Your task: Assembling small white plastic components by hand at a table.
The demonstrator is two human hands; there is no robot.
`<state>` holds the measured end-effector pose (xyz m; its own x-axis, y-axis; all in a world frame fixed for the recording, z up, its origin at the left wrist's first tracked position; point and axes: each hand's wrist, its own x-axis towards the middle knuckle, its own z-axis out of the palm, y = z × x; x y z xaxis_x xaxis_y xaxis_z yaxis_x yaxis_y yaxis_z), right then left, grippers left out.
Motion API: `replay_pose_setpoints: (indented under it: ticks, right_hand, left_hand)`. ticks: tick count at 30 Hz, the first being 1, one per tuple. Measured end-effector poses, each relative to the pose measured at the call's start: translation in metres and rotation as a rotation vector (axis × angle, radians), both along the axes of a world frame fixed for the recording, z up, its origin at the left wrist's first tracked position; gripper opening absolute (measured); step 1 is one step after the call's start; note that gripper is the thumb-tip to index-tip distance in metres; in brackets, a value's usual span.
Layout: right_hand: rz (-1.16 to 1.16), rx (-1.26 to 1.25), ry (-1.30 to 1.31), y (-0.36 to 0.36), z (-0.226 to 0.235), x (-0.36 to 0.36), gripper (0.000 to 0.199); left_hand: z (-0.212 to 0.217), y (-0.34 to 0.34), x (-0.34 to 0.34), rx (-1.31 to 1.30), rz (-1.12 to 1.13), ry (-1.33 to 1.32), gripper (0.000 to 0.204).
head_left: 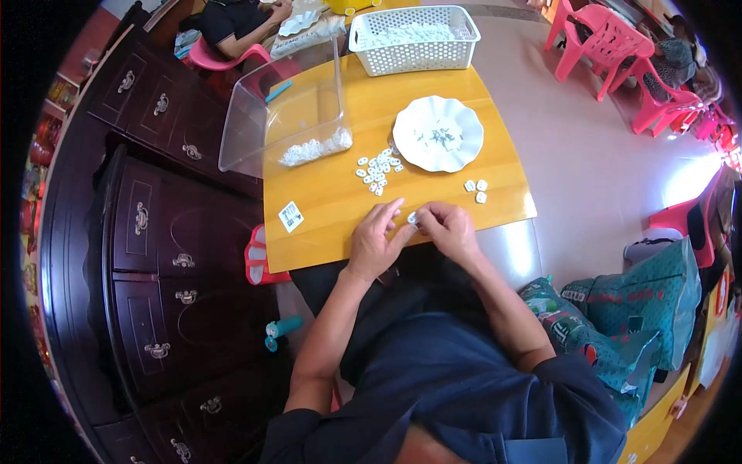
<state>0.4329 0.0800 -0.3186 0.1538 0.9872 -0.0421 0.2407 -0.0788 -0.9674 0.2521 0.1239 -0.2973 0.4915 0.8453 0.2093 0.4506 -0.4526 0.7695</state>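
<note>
At the table's near edge, my two hands meet over a small white piece with dark marks [412,219]. My right hand [450,228] pinches it between thumb and fingertips. The thumb of my left hand [375,241] presses at its other side, with the remaining fingers curved above the table. Just beyond lies a loose cluster of small white oval pieces [379,168] with dark spots. Three similar white pieces [481,186] sit apart to the right. A white scalloped plate [410,147] holds many tiny dark and pale bits [440,138].
A clear plastic bin [232,147] stands tilted at the left, white pieces [317,148] heaped in its near corner. A white perforated basket [413,60] with white pieces is at the back. A printed card [291,217] lies front left. Dark drawers [139,209] flank the table; green bags [641,301] stand right.
</note>
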Motion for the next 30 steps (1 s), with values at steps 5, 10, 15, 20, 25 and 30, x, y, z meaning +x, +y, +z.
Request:
replay_pose_setpoints:
  ticks: [5, 10, 15, 20, 25, 30]
  right_hand:
    - [-0.125, 0.029, -0.472, 0.006, 0.015, 0.039, 0.029]
    - [-0.192, 0.014, -0.744, 0.01, 0.015, 0.059, 0.028]
    - [-0.215, 0.001, -0.871, 0.01, 0.015, 0.06, 0.029]
    - [-0.256, -0.058, -0.865, 0.012, 0.01, 0.059, 0.028]
    - [-0.291, -0.001, -0.844, 0.013, 0.0, 0.062, 0.028]
    - [-0.31, -0.103, -0.929, 0.018, 0.005, 0.059, 0.026]
  left_hand:
    - [-0.008, 0.024, 0.005, 0.17, 0.125, 0.184, 0.045]
    - [-0.01, 0.051, 0.026, 0.181, 0.134, 0.409, 0.046]
    - [-0.026, 0.068, 0.032, 0.245, 0.171, 0.4, 0.037]
    - [-0.038, 0.072, 0.03, 0.292, 0.181, 0.288, 0.023]
    - [-0.038, 0.071, 0.033, 0.374, 0.218, 0.315, 0.015]
    - [-0.032, 0.06, 0.033, 0.346, 0.189, 0.156, 0.015]
